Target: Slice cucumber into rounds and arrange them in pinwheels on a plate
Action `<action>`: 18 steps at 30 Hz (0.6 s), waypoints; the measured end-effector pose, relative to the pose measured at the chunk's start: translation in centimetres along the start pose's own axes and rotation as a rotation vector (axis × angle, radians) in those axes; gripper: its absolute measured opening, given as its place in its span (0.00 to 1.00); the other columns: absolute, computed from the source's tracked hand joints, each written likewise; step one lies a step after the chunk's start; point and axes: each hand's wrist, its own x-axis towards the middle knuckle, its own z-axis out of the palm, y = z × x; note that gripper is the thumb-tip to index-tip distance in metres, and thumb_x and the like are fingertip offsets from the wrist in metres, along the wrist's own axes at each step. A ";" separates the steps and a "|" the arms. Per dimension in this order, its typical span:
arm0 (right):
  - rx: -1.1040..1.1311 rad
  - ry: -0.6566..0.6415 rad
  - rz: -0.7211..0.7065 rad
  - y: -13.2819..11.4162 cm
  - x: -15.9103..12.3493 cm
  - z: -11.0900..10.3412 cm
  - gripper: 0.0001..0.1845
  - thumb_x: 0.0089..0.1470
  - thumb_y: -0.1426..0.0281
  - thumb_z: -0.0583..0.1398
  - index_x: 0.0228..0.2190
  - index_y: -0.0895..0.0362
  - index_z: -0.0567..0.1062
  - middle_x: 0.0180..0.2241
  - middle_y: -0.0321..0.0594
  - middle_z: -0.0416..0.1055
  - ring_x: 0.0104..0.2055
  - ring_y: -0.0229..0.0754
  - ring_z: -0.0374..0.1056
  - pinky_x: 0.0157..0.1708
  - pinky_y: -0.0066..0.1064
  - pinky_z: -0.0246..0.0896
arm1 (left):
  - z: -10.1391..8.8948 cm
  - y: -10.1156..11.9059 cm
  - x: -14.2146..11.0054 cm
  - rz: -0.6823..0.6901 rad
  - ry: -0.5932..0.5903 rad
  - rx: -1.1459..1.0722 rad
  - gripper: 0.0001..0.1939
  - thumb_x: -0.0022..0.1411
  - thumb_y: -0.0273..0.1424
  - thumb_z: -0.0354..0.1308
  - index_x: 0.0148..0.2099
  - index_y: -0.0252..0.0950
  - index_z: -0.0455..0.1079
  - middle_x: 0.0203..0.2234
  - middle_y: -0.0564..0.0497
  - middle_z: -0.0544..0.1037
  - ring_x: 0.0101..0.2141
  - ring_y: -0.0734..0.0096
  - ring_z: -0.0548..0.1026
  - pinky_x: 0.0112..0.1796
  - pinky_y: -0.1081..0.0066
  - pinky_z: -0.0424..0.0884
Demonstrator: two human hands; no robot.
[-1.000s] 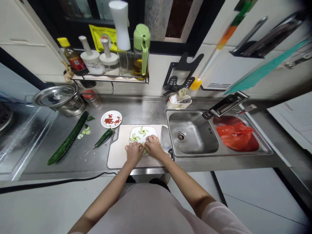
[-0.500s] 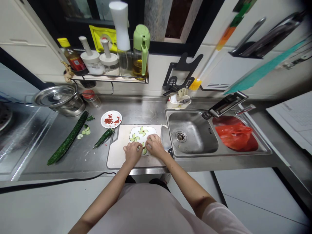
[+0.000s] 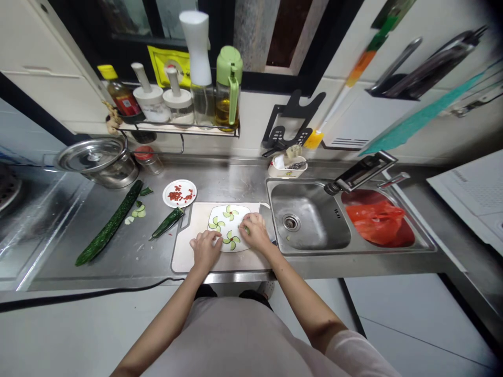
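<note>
Pale skin comes first at the bottom of the frame: your two forearms run up from the lower edge and meet over the cutting board [image 3: 188,256] at centre. Your left hand [image 3: 204,247] rests on the near left rim of the white plate [image 3: 220,215], fingers curled loosely and together, holding nothing that shows. Your right hand [image 3: 255,231] sits at the plate's right edge; its fingertips seem to pinch a small green piece, though it is too small to be sure.

Between the two hands, just left of your right fingertips, lie the cucumber slices [image 3: 231,240], fanned into little pinwheels; two more pinwheels sit farther up the plate. Your right hand is the nearer one to the open right side of the plate, and the plate's long axis runs away from you.

Left of the board lie a short cucumber piece [image 3: 168,222], loose slices, and a long cucumber [image 3: 110,224] slanting toward the upper left. Beyond is a small dish of red bits [image 3: 179,192]. Right of centre is the sink [image 3: 314,230], and a condiment shelf [image 3: 176,128] hangs on the far wall.
</note>
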 end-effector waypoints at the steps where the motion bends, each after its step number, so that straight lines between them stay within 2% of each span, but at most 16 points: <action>1: 0.007 0.011 0.002 0.0 0.1 -0.1 0.07 0.56 0.69 0.56 0.30 0.54 0.75 0.44 0.42 0.65 0.51 0.47 0.52 0.52 0.39 0.47 | -0.1 -0.1 -0.1 -0.002 0.005 -0.005 0.09 0.62 0.36 0.54 0.40 0.43 0.75 0.37 0.50 0.76 0.42 0.61 0.69 0.42 0.62 0.54; 11: 0.014 0.047 -0.044 -1.2 1.8 -0.7 0.07 0.55 0.68 0.56 0.31 0.54 0.75 0.44 0.42 0.65 0.52 0.47 0.52 0.52 0.40 0.48 | -0.6 -0.3 -0.4 -0.015 0.035 -0.031 0.09 0.62 0.35 0.54 0.41 0.42 0.75 0.36 0.49 0.76 0.42 0.61 0.69 0.43 0.62 0.54; 18: 0.014 0.037 -0.128 -3.9 6.6 -0.2 0.08 0.57 0.67 0.55 0.32 0.54 0.75 0.45 0.43 0.64 0.51 0.48 0.51 0.52 0.39 0.48 | -0.8 -0.7 -0.5 -0.049 0.048 -0.043 0.09 0.62 0.35 0.54 0.41 0.43 0.75 0.36 0.49 0.76 0.42 0.61 0.69 0.43 0.63 0.54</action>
